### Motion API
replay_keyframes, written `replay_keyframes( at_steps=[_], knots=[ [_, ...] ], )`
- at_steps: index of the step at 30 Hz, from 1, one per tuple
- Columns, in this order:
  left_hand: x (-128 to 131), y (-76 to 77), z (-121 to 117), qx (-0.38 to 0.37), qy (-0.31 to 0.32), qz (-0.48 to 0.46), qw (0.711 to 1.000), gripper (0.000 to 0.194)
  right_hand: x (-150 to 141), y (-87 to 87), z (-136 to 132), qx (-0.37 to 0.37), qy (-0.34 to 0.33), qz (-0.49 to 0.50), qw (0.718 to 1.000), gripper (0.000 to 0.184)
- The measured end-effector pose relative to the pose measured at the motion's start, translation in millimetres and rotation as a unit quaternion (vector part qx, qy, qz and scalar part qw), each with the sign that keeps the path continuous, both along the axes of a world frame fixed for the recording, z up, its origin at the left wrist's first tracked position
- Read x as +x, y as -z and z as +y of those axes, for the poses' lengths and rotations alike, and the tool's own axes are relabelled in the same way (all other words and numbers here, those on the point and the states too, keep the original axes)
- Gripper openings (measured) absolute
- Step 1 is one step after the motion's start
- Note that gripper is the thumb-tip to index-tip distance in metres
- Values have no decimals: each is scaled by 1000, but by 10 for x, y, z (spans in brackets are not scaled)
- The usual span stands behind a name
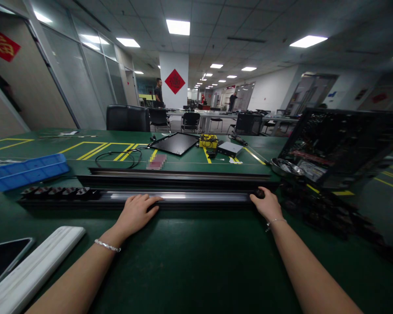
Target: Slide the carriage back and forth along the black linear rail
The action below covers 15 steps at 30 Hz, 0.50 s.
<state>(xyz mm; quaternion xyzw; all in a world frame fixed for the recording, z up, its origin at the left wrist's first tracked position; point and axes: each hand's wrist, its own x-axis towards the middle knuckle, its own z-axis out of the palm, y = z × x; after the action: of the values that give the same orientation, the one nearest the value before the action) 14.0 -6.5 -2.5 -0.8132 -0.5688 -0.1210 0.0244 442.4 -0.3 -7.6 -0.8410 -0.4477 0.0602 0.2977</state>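
A long dark rail with a shiny channel [196,197] lies crosswise on the green table. My left hand [138,212] rests on its near edge, left of the middle, fingers stretched out and thumb apart. At the rail's right end my right hand [267,204] is closed on a small black part [258,192], whose shape is mostly covered by the fingers. Several black blocks [60,192] sit in a row along the rail's left end. Just behind, a second dark rail [180,175] lies parallel to the first.
On the left are a blue bin [29,171], a white bar [41,266] and a phone-like device [6,257]. A dark open-framed case [343,144], a metal bowl [286,168] and piled black parts [340,218] occupy the right. Behind lie a flat black panel [175,143] and grey box [230,148].
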Motion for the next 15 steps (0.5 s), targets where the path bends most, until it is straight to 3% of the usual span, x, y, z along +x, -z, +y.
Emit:
replay_keyframes(
  at_steps=[15],
  knots=[
    [6, -16, -10, 0, -1, 5, 1000, 36, 5, -33, -9, -18, 1, 19, 1000, 59]
  ],
)
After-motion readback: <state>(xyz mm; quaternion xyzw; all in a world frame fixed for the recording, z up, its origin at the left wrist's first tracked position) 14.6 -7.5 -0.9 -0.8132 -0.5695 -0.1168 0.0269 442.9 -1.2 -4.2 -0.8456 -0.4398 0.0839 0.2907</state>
